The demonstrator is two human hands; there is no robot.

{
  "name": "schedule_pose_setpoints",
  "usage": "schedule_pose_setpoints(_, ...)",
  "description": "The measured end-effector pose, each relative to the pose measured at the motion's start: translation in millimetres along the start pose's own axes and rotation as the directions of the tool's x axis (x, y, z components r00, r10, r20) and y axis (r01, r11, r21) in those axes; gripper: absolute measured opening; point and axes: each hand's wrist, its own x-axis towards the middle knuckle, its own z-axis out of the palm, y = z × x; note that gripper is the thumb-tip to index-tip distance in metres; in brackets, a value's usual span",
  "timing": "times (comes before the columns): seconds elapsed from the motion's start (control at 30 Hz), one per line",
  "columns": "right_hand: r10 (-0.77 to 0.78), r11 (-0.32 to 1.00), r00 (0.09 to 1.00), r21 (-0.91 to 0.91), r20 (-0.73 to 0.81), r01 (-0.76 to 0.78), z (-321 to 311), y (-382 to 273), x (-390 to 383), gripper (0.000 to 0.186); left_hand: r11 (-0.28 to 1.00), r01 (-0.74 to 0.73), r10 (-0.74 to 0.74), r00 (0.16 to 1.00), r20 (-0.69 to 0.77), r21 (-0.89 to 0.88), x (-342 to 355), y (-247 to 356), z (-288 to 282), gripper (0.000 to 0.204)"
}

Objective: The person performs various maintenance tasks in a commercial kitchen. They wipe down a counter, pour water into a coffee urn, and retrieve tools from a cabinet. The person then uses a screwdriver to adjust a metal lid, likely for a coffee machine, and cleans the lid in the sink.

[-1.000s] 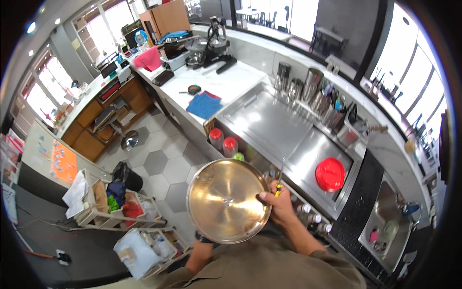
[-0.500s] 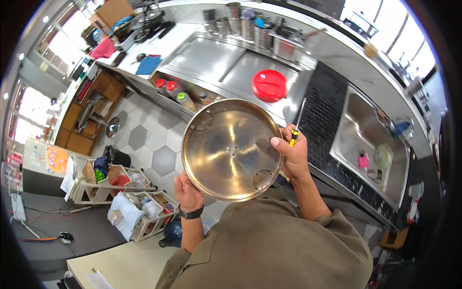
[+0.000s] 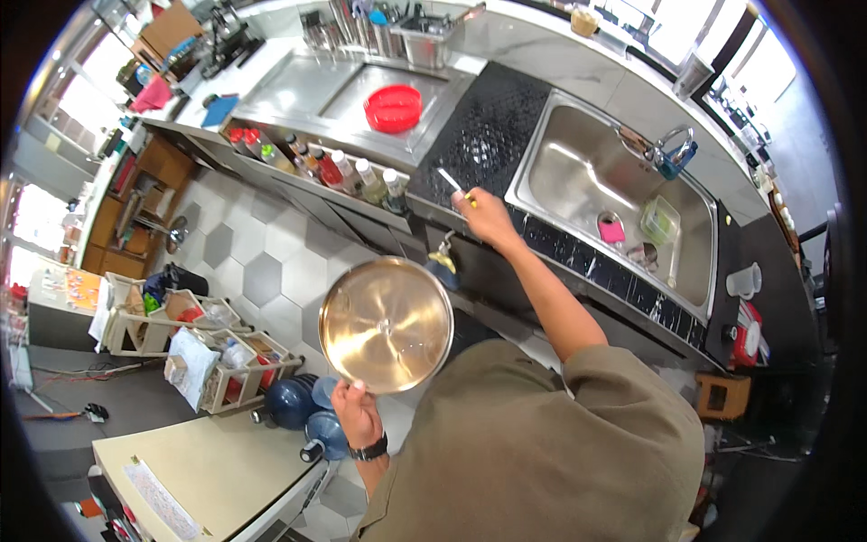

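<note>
My left hand [image 3: 358, 414], with a dark watch on its wrist, grips the lower rim of a round, shiny steel pot lid [image 3: 386, 316]. The lid is held over the floor in front of me, its face towards me, with a small fitting or holes at its centre. My right arm reaches forward to the black counter [image 3: 492, 113]. There my right hand [image 3: 488, 219] is closed around a screwdriver [image 3: 450, 180] with a yellow and black handle. Its shaft points up and left, over the counter's front edge; whether it touches the counter I cannot tell.
Right of the black counter lies a steel sink [image 3: 578, 172] with a pink sponge [image 3: 610, 228] and a green container [image 3: 660, 221]. A red lid [image 3: 394, 109] sits on the steel worktop. An open drawer holds several bottles [image 3: 343, 170]. Crates [image 3: 230, 375] and blue water bottles [image 3: 291, 399] stand left.
My right hand has let go of the lid and moved forward to the counter with the screwdriver. The lid has dropped lower and left, held by my left hand alone. The view has swung right.
</note>
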Motion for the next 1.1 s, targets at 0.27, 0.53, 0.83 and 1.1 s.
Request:
schedule_pose_setpoints(0.27, -0.191, 0.804, 0.953, -0.594, -0.233, 0.016, 10, 61, 91, 0.031, 0.975, -0.204, 0.207, 0.978, -0.026, 0.085, -39, -4, 55, 0.043)
schedule_pose_setpoints(0.53, -0.176, 0.974, 0.930, 0.078, -0.322, 0.211, -104, 146, 33, 0.050, 0.961, -0.248, 0.244, 0.969, 0.047, 0.122, -35, -81, 158, 0.027)
schedule_pose_setpoints(0.83, 0.248, 0.841, 0.957, -0.524, 0.149, -0.136, -391, 358, 79, 0.039, 0.964, -0.006, -0.070, 0.958, 0.278, 0.265, 24, -174, 351, 0.016)
schedule_pose_setpoints(1.1, 0.134, 0.968, 0.985, 0.225, -0.108, -0.107, -389, 419, -9, 0.032, 0.800, 0.412, -0.556, 0.782, 0.282, 0.435, 118, -302, 464, 0.018)
